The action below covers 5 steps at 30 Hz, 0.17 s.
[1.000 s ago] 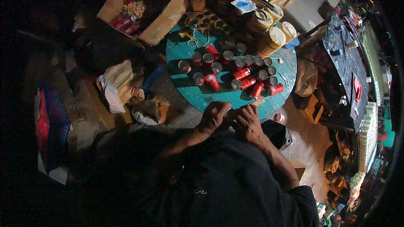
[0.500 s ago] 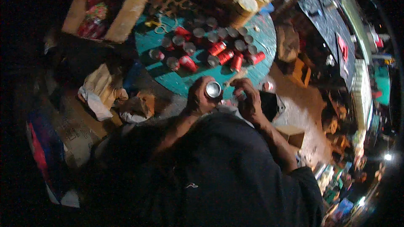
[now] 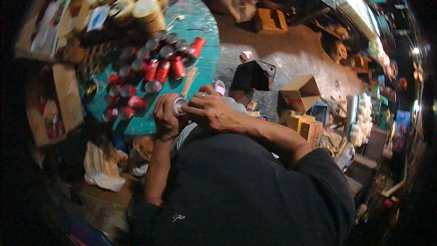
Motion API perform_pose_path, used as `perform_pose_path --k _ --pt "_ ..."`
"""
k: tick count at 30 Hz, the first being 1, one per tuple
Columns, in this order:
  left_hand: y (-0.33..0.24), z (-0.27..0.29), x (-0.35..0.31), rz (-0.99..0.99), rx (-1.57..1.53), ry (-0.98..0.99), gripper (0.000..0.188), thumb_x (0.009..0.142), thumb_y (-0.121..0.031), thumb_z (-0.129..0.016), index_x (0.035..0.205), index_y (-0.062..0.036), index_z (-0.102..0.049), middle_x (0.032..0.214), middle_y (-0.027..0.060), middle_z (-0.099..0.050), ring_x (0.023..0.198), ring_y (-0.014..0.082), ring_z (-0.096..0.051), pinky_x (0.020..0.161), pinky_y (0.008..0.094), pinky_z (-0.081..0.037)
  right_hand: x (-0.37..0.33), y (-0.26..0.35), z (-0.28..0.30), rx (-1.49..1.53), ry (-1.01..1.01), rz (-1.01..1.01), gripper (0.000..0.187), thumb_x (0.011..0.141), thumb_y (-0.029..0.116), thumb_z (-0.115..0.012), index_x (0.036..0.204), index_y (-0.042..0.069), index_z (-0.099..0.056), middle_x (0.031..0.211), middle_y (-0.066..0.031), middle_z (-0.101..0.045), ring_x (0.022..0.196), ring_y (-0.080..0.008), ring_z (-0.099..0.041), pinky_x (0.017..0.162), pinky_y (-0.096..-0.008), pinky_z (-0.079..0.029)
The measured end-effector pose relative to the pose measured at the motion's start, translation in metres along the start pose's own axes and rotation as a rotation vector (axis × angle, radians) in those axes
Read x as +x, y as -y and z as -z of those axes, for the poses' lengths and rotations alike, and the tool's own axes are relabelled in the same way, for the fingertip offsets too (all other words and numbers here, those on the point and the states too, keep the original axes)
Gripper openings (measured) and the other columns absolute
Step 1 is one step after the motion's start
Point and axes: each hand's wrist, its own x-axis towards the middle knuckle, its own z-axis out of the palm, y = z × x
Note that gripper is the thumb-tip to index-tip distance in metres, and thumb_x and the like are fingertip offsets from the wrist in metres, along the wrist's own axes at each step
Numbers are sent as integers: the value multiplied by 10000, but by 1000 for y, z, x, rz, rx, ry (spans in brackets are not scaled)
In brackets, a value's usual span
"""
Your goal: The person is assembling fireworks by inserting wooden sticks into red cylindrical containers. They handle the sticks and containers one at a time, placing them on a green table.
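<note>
My left hand (image 3: 165,115) is closed around a can (image 3: 179,104), whose round silver end faces up. The fingers of my right hand (image 3: 210,108) are bent over the near side of that can and press at its rim; a ring shows on one finger. What the right fingertips grip there is partly hidden. Just beyond my hands stands a round turquoise table (image 3: 205,27). Several red cans (image 3: 177,67) lie and stand on it in a cluster, many with silver ends showing. A straw-coloured bundle of bristles (image 3: 189,81) lies at the table's near edge.
Round yellowish containers (image 3: 148,12) stand at the table's far side. An open carton (image 3: 68,92) is at the left. On the floor to the right are a black bin (image 3: 250,78), an open cardboard box (image 3: 300,92) and a small red-and-white can (image 3: 246,55).
My view has swung right, so the table sits further left. My right hand, apart from the can before, has come onto its end. The left hand still holds the can.
</note>
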Motion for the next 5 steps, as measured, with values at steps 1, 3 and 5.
perform_pose_path --k 1,3,5 --pt "-3 -10 3 -7 1 31 579 748 -386 -809 1083 27 -580 983 213 -634 900 419 -618 808 466 -502 -6 -9 2 91 -2 -53 337 838 220 -591 1160 137 -649 914 -48 -603 943 -243 -593 871 -466 -368" --pt "-10 -32 12 58 -19 69 587 753 -395 -806 1091 29 -580 979 214 -636 894 420 -620 801 463 -503 -17 -28 9 266 27 -151 314 844 228 -591 1137 133 -650 899 -53 -596 934 -238 -594 874 -468 -369" --pt "-12 -53 23 70 -6 95 554 783 -377 -787 1099 29 -582 974 203 -642 898 402 -634 814 451 -504 -30 -50 19 62 7 -139 525 762 184 -696 1275 122 -600 942 -57 -594 908 -227 -574 902 -435 -372"
